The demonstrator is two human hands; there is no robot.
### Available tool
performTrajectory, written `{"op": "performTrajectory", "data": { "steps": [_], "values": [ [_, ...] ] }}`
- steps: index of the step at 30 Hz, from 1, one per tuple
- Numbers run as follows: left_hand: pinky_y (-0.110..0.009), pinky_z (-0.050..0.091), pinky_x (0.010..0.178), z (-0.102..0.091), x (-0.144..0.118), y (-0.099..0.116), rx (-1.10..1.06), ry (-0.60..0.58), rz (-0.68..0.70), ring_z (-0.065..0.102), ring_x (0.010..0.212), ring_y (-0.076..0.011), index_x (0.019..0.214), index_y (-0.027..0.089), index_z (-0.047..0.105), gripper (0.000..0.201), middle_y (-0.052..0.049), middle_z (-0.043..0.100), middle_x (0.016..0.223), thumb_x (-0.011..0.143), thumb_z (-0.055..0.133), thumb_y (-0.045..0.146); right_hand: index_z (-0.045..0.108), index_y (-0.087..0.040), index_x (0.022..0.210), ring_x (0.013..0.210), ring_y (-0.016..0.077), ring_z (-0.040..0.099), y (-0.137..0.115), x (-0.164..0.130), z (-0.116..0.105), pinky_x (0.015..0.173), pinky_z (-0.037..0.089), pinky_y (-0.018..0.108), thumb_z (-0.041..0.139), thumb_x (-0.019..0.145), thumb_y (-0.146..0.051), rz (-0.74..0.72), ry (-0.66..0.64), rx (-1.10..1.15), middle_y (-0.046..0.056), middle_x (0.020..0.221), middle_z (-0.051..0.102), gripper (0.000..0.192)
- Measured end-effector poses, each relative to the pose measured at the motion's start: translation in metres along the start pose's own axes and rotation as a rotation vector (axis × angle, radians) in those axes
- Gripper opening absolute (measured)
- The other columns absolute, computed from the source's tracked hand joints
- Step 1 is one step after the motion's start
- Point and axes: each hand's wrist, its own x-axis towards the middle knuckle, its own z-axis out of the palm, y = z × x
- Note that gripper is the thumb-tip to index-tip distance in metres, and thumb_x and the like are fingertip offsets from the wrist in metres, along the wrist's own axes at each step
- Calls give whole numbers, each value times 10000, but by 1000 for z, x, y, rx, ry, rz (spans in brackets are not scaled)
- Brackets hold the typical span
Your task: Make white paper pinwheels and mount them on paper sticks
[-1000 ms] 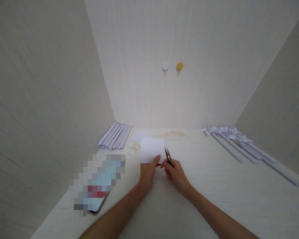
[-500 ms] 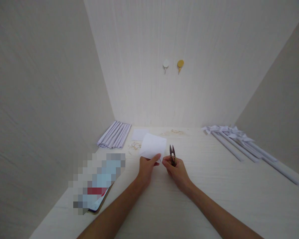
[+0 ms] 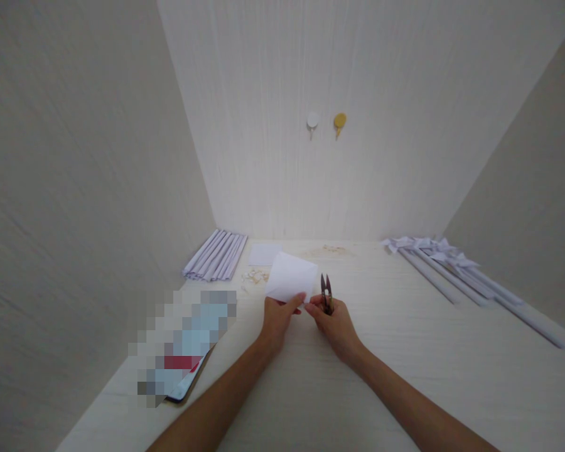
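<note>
A square sheet of white paper [image 3: 290, 276] is raised above the tabletop, its near edge pinched by my left hand [image 3: 277, 320], thumb on top. Close by on the right, my right hand [image 3: 334, 326] is closed around thread snips [image 3: 326, 290], whose two dark pointed blades stick up, spread apart. Thumb and forefinger of that hand come together at the paper's near right corner; whether they grip the corner itself is hard to make out. Behind the held sheet lies another piece of white paper [image 3: 262, 253].
Rolled or folded paper strips [image 3: 216, 254] lie at the back left. White paper pinwheels on sticks [image 3: 433, 251] rest along the right. Small pale rubber bands [image 3: 255, 276] lie beside the paper. A phone [image 3: 188, 383], partly blurred, is at left. Two hooks [image 3: 339, 120] are on the wall.
The paper has shifted slightly to the right and turned a little, so its near right corner now meets my right fingertips. The snips stay in my right hand.
</note>
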Motion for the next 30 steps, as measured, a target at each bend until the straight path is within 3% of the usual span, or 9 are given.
{"op": "performTrajectory", "data": {
  "steps": [20, 26, 30],
  "values": [
    [-187, 428, 426, 1, -2, -1, -97, -76, -82, 550, 566, -115, 678, 116, 632, 223, -53, 644, 705, 488, 687, 217, 470, -160, 606, 356, 38, 238, 6, 1, -1, 343, 159, 196, 636, 601, -381, 18, -4, 92, -95, 407, 316, 277],
    [-199, 433, 420, 1, -2, -1, 0, -80, -22, 544, 528, -118, 633, 108, 627, 187, -52, 642, 650, 497, 681, 223, 442, -168, 615, 352, 37, 233, 5, 1, -1, 338, 157, 193, 647, 593, -392, 10, -22, 119, -100, 409, 301, 304],
    [-200, 441, 435, -1, 2, 4, -17, 5, 60, 553, 539, -120, 653, 117, 624, 186, -33, 634, 613, 524, 663, 245, 465, -179, 725, 325, 34, 205, -2, -2, 1, 322, 134, 187, 492, 697, -503, 8, -146, 258, -99, 450, 282, 326]
  ]
}}
